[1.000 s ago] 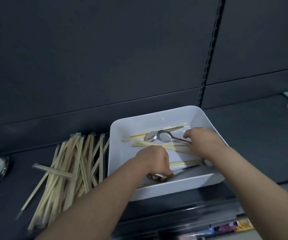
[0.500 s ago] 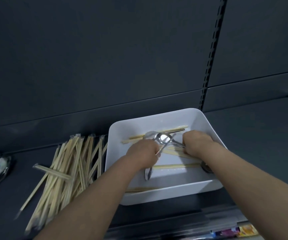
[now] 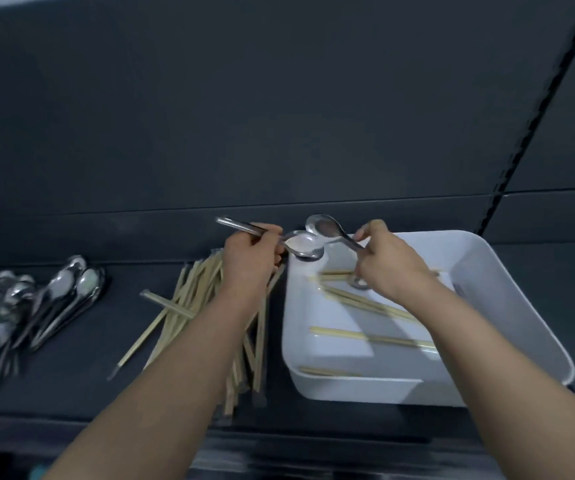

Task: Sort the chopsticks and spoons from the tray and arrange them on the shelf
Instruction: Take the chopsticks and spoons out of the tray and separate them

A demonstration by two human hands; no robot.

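A white tray [image 3: 507, 292] stands on the dark shelf [image 3: 88, 375] at the right and holds several wooden chopsticks [image 3: 376, 337]. My left hand [image 3: 249, 258] grips the handles of metal spoons [image 3: 301, 245] above the tray's left rim. My right hand [image 3: 390, 261] pinches the handle of another spoon [image 3: 324, 226], its bowl raised next to the left hand's spoon. One more spoon end [image 3: 358, 282] peeks out under my right hand. A pile of chopsticks [image 3: 189, 306] lies left of the tray, partly under my left forearm. Further left lies a heap of spoons [image 3: 29, 306].
The shelf's dark back panel [image 3: 279, 116] rises right behind the hands. A slotted upright [image 3: 535, 123] runs diagonally at the right. The shelf's front edge [image 3: 279, 441] runs along the bottom of the view.
Both hands have lifted out of the tray, each with spoons, and now hold them up at its back left corner. The view has swung left, showing the spoon heap.
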